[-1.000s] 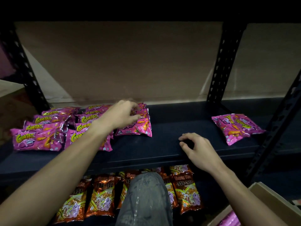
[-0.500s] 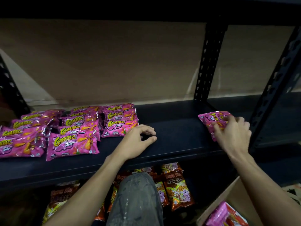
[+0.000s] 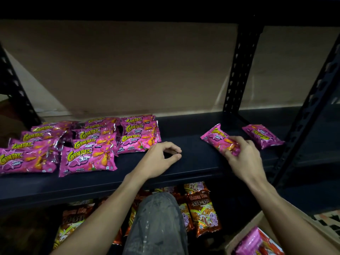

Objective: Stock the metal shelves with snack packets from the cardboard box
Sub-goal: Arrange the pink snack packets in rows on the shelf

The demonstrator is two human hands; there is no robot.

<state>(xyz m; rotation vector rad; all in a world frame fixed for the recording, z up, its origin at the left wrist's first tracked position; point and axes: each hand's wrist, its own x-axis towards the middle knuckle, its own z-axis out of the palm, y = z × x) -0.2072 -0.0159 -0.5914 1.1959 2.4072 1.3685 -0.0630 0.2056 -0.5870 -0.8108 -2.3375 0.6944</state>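
My right hand (image 3: 244, 159) grips a pink snack packet (image 3: 216, 138) just above the dark metal shelf (image 3: 193, 159), right of the middle. A second pink packet (image 3: 262, 136) lies on the shelf behind it, by the right post. Several pink packets (image 3: 88, 157) lie in overlapping rows on the shelf's left half. My left hand (image 3: 160, 159) rests on the shelf just right of those rows, fingers loosely curled, holding nothing. The cardboard box (image 3: 257, 229) sits at the bottom right with more pink packets (image 3: 248, 242) inside.
Orange-brown snack packets (image 3: 201, 212) fill the lower shelf. My knee in grey trousers (image 3: 156, 223) is in front of them. Black perforated posts (image 3: 237, 70) stand at the right, with another post (image 3: 303, 122) nearer. Bare shelf lies between my hands.
My right hand has lifted one pink packet off the pair at the right and drawn it leftward; the other stays on the shelf. My left hand has hardly moved.
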